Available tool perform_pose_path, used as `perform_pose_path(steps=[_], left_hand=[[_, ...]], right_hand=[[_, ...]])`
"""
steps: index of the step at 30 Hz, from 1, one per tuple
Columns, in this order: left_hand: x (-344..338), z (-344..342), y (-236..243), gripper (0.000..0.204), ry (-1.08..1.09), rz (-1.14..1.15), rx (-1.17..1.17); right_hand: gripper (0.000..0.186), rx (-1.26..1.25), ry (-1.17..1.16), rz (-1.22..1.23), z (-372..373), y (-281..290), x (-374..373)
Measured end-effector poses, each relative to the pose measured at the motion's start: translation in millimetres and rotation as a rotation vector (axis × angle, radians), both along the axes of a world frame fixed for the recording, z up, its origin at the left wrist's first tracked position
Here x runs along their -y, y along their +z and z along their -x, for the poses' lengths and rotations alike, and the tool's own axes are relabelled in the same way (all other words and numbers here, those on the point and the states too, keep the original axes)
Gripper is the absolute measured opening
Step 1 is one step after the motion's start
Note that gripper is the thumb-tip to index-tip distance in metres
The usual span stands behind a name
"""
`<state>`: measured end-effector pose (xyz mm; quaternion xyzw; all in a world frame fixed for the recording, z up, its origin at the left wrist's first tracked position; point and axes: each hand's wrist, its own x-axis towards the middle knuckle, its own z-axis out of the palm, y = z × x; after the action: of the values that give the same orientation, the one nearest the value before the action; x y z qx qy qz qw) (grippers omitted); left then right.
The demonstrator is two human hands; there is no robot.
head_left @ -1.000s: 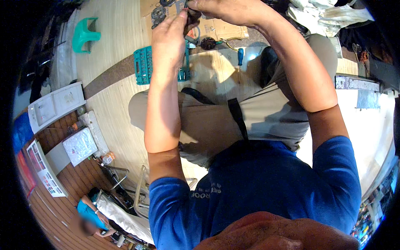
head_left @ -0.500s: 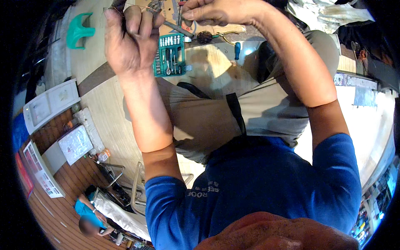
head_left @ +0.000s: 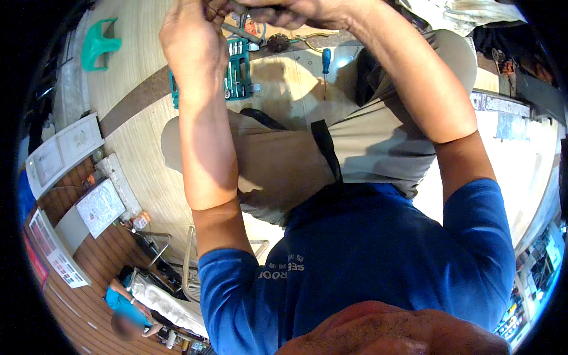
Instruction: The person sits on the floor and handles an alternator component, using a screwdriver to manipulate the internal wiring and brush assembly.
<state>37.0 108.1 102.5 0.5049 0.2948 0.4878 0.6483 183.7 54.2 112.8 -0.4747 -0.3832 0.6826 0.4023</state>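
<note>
At the upper edge my two hands come together. My left hand (head_left: 194,44) is closed, its fingers curled inward and partly cut off by the edge. My right hand (head_left: 296,10) has bent fingers reaching toward the left one. A small dark thing shows between them, too hidden to name. Below the hands lies a green socket-set case (head_left: 247,70), partly covered by my left wrist. Near my right hand lie a grey rod-like tool (head_left: 244,34), a dark round part (head_left: 277,42), yellow-handled pliers (head_left: 312,42) and a blue screwdriver (head_left: 326,64).
My bent legs (head_left: 278,160) in light trousers take up the middle. A green plastic stool (head_left: 97,44) stands on the tiled floor at upper left. White cloth (head_left: 467,18) lies at upper right. Another person (head_left: 127,307) is at the lower left, beside a metal-framed chair (head_left: 190,260).
My hands have drawn closer together near the upper edge. The left fingers, raised before, are now curled in. The view has shifted slightly, and my left wrist covers more of the socket case.
</note>
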Motion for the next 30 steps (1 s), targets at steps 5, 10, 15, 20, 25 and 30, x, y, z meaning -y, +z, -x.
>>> perform_pose_path(steps=[5, 10, 15, 20, 25, 30], left_hand=[[-22, 23, 11, 0.042, -0.299, 0.306, 0.495], [-19, 38, 13, 0.034, -0.654, 0.092, 0.24], [20, 10, 3, 0.025, -0.336, -0.385, -1.031], [12, -1, 4, 0.03, -0.155, -0.189, -0.72], [3, -6, -12, 0.028, -0.164, 0.139, 0.116], [2, -9, -13, 0.033, -0.159, 0.102, 0.244]], right_hand=[[0.04, 0.539, 0.115, -0.462, -12, -26, -8], [0.036, 0.882, 0.18, -0.499, -40, -6, -3], [0.03, 0.665, -0.016, -0.283, -32, 16, 9], [0.024, 0.419, -0.046, -0.305, -20, 11, 11], [0.021, 0.123, -0.081, -0.15, -12, 7, 6], [0.02, -0.015, -0.017, -0.185, -12, -8, 0]])
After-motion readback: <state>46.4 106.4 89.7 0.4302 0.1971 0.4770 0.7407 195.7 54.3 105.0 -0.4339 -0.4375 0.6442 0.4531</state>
